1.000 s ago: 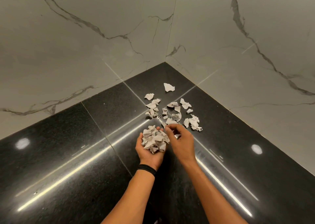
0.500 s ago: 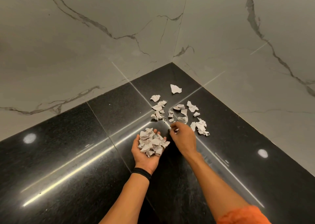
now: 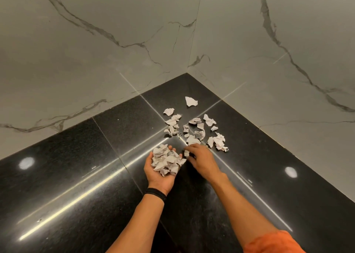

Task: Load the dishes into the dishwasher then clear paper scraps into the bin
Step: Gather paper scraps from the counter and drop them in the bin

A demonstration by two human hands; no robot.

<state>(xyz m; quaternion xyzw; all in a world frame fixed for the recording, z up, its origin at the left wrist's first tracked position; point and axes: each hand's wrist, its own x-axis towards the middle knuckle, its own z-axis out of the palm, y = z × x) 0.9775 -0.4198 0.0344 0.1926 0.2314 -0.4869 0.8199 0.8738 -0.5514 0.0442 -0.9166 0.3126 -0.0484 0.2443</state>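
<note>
Head view, paper stage of the task. My left hand (image 3: 160, 175) lies palm up just above the counter (image 3: 86, 179), fingers loosely spread and slightly cupped, with a heap (image 3: 167, 161) of crumpled paper resting on it. My right hand (image 3: 201, 159), just beside it, has its fingers curled and seems to pinch one small scrap (image 3: 186, 153) at the tips, though blur softens the detail. The loose scraps (image 3: 194, 131) lie scattered on the counter beyond both hands, toward the corner of the wall (image 3: 115, 60), one piece well apart at the back. I judge the paper near weightless, soft and springy: it crushes without harm, but a draught or a quick tilt of the palm could spill it. Each piece is best taken by a raised crease or torn edge between thumb and fingertip; flat ones will likely slide on the polished stone and may need sweeping together first. No bin is in view.
</note>
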